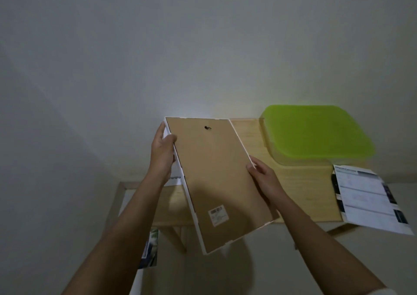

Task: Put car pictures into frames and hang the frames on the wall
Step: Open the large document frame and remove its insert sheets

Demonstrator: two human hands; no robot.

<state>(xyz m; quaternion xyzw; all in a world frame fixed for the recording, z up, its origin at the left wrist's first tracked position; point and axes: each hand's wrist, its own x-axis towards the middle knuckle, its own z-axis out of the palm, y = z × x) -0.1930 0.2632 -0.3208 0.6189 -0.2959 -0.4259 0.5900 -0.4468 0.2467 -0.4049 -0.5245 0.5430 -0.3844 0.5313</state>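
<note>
I hold a white picture frame (pixel 216 181) with its brown backing board towards me, tilted and raised above the table. A small dark hanger (pixel 207 127) sits near its top edge and a barcode sticker (pixel 217 215) near its bottom. My left hand (pixel 163 154) grips the frame's upper left edge. My right hand (pixel 262 175) grips its right edge. The picture side faces away and is hidden. The plain grey wall (pixel 180 46) fills the view above.
A light wooden table (pixel 300 188) stands against the wall. On it sits a box with a lime green lid (pixel 316 134). A printed sheet (pixel 370 199) overhangs the table's right edge. Another printed paper (pixel 150 251) hangs lower left.
</note>
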